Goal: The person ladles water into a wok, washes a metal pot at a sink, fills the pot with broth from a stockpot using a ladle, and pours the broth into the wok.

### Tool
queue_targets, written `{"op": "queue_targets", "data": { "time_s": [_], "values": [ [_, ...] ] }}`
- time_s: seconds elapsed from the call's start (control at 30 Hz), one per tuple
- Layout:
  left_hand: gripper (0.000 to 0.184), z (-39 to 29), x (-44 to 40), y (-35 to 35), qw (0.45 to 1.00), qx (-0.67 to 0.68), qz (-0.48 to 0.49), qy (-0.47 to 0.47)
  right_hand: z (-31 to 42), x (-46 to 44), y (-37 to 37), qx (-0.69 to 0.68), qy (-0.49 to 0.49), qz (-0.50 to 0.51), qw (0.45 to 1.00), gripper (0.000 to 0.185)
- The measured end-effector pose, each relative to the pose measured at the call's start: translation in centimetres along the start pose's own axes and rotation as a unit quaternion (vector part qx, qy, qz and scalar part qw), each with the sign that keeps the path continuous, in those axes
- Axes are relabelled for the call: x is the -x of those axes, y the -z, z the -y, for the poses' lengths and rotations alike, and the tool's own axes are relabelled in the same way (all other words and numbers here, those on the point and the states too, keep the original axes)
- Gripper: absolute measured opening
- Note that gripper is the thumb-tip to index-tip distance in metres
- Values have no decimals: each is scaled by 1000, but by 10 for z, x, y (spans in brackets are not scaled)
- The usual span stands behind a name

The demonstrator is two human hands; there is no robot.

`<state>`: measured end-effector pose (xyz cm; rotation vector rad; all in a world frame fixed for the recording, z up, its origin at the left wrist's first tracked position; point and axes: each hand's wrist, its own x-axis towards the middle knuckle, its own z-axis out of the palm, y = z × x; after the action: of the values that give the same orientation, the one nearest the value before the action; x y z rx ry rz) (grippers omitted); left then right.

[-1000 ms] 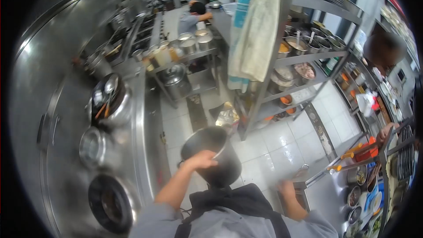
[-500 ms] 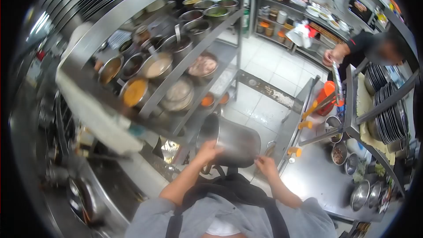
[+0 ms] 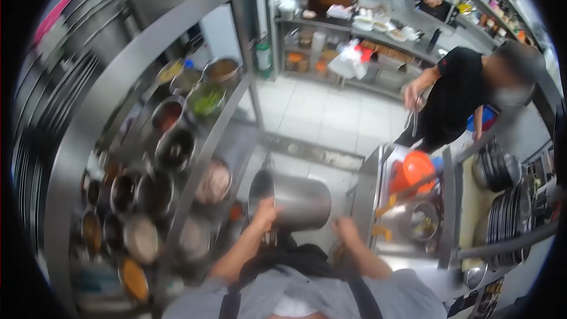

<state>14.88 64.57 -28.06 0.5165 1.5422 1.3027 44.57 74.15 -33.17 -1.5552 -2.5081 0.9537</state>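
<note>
A large metal stockpot lies tilted on its side in front of me, its mouth facing left. My left hand is closed on the pot's rim at the mouth end. Close to the pot's base, a small gap apart from it, is my right hand; its fingers look curled together, somewhat blurred, with nothing visible in them. The inside of the pot is mostly hidden.
At left, a steel rack holds several food containers, one with chopped greens. To the right stand a counter with an orange container and stacked dark plates. A co-worker holds tongs beyond it. White floor tiles lie ahead.
The view has shifted forward and turned, bringing the counter and co-worker nearer. The pot has moved along in my left hand. My right hand has come away from the pot's base.
</note>
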Motion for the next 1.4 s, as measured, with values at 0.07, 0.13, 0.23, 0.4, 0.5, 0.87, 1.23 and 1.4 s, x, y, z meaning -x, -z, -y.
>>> {"op": "queue_targets", "data": {
  "time_s": [0.07, 0.13, 0.23, 0.4, 0.5, 0.87, 1.23, 1.4],
  "values": [
    [21, -28, -65, -25, 997, 59, 50, -7, 9, 13, 25, -50, -40, 27, 998, 32],
    [22, -48, -110, -43, 993, 77, 85, 25, -4, 16, 26, -97, -42, 46, 993, 32],
    [21, -58, -184, -76, 994, 58, 90, 24, 2, 10, 37, -102, -105, 17, 989, 30],
    [21, -113, -282, -130, 992, 87, 87, 16, -19, -62, 42, -146, -162, -48, 975, 34],
    [26, -130, -348, -140, 985, 127, 96, 61, -33, -136, 73, -140, -120, -48, 982, 35],
    [21, -246, -480, -115, 991, 97, -89, -5, -12, -574, 272, -37, 98, -65, 992, 38],
    [22, -309, -659, -50, 951, 176, -251, -46, -135, -792, 241, -18, -30, -1, 999, 34],
    [20, -327, -732, -21, 914, 212, -341, -62, -240, -793, 258, 322, 69, 212, 920, 31]
  ]
}}
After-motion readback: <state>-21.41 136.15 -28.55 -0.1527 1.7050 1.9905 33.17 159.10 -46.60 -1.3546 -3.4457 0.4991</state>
